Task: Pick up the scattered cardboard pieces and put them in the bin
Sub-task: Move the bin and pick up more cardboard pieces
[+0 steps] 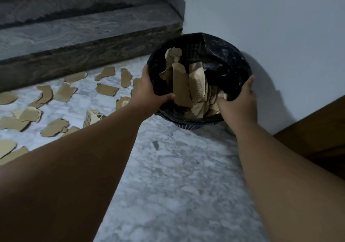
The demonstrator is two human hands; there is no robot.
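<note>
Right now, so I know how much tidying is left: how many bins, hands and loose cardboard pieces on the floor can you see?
Bin: 1
Hands: 2, left hand and right hand, both gripping its rim
Loose cardboard pieces: about 17; some overlap or are partly hidden
Total: about 20, not counting the jumbled pieces inside the bin
</note>
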